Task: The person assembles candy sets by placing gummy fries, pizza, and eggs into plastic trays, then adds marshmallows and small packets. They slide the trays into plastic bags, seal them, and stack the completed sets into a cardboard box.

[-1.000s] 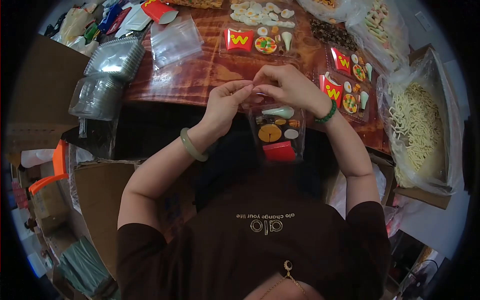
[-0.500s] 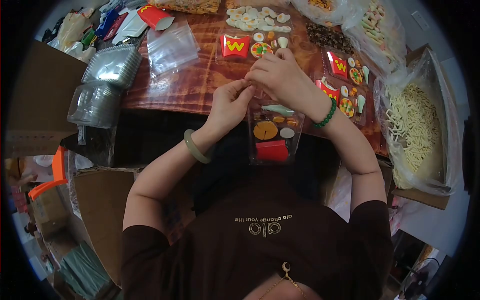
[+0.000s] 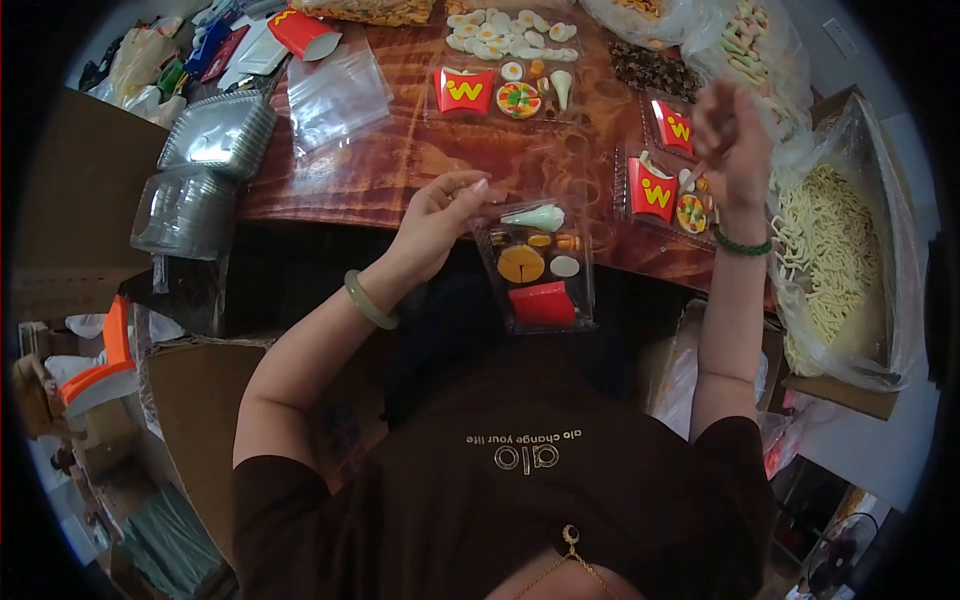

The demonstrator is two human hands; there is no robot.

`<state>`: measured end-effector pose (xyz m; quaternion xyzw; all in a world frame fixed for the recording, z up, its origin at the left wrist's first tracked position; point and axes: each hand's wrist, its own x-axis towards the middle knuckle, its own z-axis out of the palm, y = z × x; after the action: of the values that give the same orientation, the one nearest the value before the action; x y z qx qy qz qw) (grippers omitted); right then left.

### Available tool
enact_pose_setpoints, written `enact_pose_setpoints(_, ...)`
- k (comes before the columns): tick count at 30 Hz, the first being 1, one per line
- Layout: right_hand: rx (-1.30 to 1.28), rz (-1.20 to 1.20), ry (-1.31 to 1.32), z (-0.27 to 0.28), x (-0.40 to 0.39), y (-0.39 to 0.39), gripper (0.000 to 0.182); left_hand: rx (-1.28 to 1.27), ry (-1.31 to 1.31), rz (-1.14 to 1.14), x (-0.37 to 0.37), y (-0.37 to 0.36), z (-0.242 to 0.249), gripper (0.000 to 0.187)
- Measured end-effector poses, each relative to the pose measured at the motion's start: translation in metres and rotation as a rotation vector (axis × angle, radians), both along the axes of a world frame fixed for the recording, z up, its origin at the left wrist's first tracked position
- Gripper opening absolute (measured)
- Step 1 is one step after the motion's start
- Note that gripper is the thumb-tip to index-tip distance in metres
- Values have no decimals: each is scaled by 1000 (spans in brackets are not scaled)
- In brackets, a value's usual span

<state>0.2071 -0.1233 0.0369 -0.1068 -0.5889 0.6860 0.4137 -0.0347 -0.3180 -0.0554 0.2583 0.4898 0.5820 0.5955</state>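
Pinched at a top corner by the left hand (image 3: 440,220), the pack (image 3: 584,295) is held across the table's (image 3: 420,150) near edge in head view. Right hand (image 3: 735,145) is now pulled away toward the right-side packs (image 3: 655,230); blurred, grip can't be told. Support is now one-handed.

Left hand (image 3: 440,217) pinching clear pack (image 3: 584,297) at top edge, red carton (image 3: 542,305) inside below that hand, right hand (image 3: 735,145) raised, blurred, pale noodles (image 3: 830,250) to its lower right.

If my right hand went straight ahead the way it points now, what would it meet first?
Probably the clear bag of pastel pieces, just beyond your right hand, though the hand is blurred and its height unclear.
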Motion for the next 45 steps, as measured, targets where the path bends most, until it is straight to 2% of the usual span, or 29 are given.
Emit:
enact_pose_setpoints(1, 81, -245, -323, -8, -2, -16, 30, 71, -24, -11, 3, -2, -3, 31)
enact_pose_setpoints(2, 120, 33, -468, -30, 3, -16, 26, 69, -29, -17, 6, -3, -4, 31)
enact_pose_setpoints(4, 157, 197, -798, -32, -12, -61, 31, 154, 0, -60, 12, -5, -6, 46)
enact_pose_setpoints(5, 156, 197, -798, -41, -13, -62, 31, 153, 0, -60, 12, -5, -5, 46)
enact_pose_setpoints(7, 35, 269, -502, -59, -19, -66, 25, 113, 41, -16, 11, -6, 5, 52)
enact_pose_setpoints(8, -1, 247, -435, -61, -16, -66, 24, 104, 43, -14, 8, -9, 13, 52)
enact_pose_setpoints(10, -23, 220, -385, -51, -18, -72, 24, 251, 156, -91, 4, -11, 48, 49)
enact_pose_setpoints(11, -34, 193, -338, -48, -19, -73, 24, 230, 138, -96, 2, -14, 57, 45)
enact_pose_setpoints(14, -164, 327, -327, -64, -25, -78, 23, 127, 113, -117, -8, -18, 27, 39)
enact_pose_setpoints(16, -92, 290, -389, -90, -32, -76, 19, 102, 86, -91, -6, -22, 9, 34)
enact_pose_setpoints(18, -54, 147, -415, -104, -35, -76, 11, 75, 53, -69, -7, -26, -3, 28)
enact_pose_setpoints(19, -57, 148, -418, -108, -35, -76, 11, 137, 54, -60, -10, -27, -7, 24)
enact_pose_setpoints(21, 99, 178, -196, -112, -33, -74, 10, 199, 53, -47, -15, -33, -8, 21)
enact_pose_setpoints(23, 147, 187, -204, -111, -28, -79, 12, 347, 280, -163, -22, -41, -3, 9)
enact_pose_setpoints(24, 196, 194, -212, -111, -25, -82, 14, 347, 279, -163, -29, -46, -3, 9)
enact_pose_setpoints(26, 187, 191, -193, -110, -23, -86, 14, 542, 666, -270, -41, -53, -3, 18)
enact_pose_setpoints(27, 178, 189, -173, -111, -22, -87, 14, 540, 662, -273, -39, -54, 1, 18)
enact_pose_setpoints(29, 207, 183, -183, -111, -22, -89, 14, 327, 63, 66, -34, -59, 11, 36)
enact_pose_setpoints(30, 241, 182, -193, -110, -22, -89, 13, 239, 27, 91, -26, -56, 24, 53)
enact_pose_setpoints(33, 341, 242, -228, -105, -20, -92, 14, -49, 213, -95, 0, -51, 21, 59)
enact_pose_setpoints(34, 346, 244, -228, -101, -18, -94, 14, -45, 213, -92, 1, -53, 17, 59)
enact_pose_setpoints(36, 163, 296, -257, -91, -11, -98, 21, -12, 200, -223, 2, -55, 6, 48)
enact_pose_setpoints(39, 25, 203, -200, -84, -13, -99, 24, 18, 254, -214, 3, -61, 7, 41)
enact_pose_setpoints(42, -30, 163, -361, -95, -17, -100, 24, 138, 184, -145, 15, -72, 23, 42)
enact_pose_setpoints(43, -35, 179, -440, -96, -17, -97, 29, 147, 193, -148, 17, -77, 31, 42)
enact_pose_setpoints(44, -25, 177, -433, -91, -13, -92, 29, 195, 335, -67, 19, -84, 40, 43)
enact_pose_setpoints(45, -165, 315, -624, -82, -6, -86, 36, 242, 478, 16, 21, -92, 50, 44)
